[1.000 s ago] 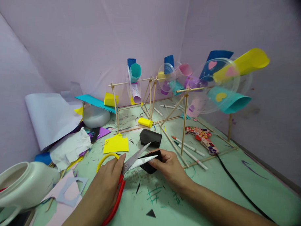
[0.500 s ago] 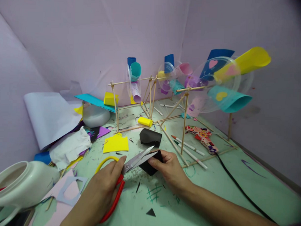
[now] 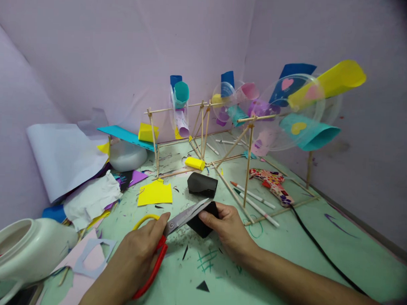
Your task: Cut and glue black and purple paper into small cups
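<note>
The left hand (image 3: 142, 248) is closed around the yellow and red handles of the scissors (image 3: 183, 215), whose blades are almost together and lie against the upper edge of a black piece (image 3: 202, 224). The right hand (image 3: 232, 229) pinches this black piece between the thumb and the fingers, at its right side — it is held in front of the person, near the middle of the green table (image 3: 269, 279). Just behind it lies a black roll (image 3: 202, 185), and to the left of this roll a yellow sheet (image 3: 155, 193). A small black triangle (image 3: 203, 286) lies nearer to the person. At the right, two white pens (image 3: 257, 207) lie beside a flower-patterned tool (image 3: 272, 185) with a black cord (image 3: 323, 250).
</note>
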Demonstrator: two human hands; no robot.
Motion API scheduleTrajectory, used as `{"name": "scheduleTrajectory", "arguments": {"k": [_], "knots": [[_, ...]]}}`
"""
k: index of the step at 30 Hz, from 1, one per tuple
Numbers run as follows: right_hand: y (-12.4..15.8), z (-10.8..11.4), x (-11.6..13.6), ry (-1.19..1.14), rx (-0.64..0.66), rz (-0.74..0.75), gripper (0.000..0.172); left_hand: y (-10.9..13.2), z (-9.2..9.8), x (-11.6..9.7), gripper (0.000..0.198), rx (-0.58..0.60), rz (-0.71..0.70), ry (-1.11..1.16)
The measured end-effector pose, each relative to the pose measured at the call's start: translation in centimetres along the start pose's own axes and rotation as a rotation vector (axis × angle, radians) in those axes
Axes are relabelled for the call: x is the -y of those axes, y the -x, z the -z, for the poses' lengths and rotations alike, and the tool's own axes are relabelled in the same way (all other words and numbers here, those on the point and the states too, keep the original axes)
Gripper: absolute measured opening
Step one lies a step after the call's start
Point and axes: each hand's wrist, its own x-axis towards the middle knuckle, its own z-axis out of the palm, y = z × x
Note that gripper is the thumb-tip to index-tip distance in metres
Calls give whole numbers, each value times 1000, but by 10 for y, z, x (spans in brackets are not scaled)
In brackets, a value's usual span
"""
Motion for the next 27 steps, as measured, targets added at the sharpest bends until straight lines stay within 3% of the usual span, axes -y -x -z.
{"name": "scheduleTrajectory", "arguments": {"k": [6,9,11,15,18,23,27], "knots": [[1,-2,1,-25,-24,-28,21,4,-4,0,45,10,41,104],[-1,-2,1,-57,-31,-58,23,1,2,1,45,95,104,237],[-3,-2,1,-103,-35,-86,26,-3,10,6,42,173,246,244],[-4,-2,3,-206,-25,-148,31,-11,23,26,36,332,678,-43],[-2,-3,6,-241,6,-177,31,-10,25,42,36,418,793,-162],[0,-4,6,-216,88,-184,28,-3,25,60,51,337,864,-159],[1,-3,4,-169,132,-142,31,-6,29,49,52,54,866,-9]]}}
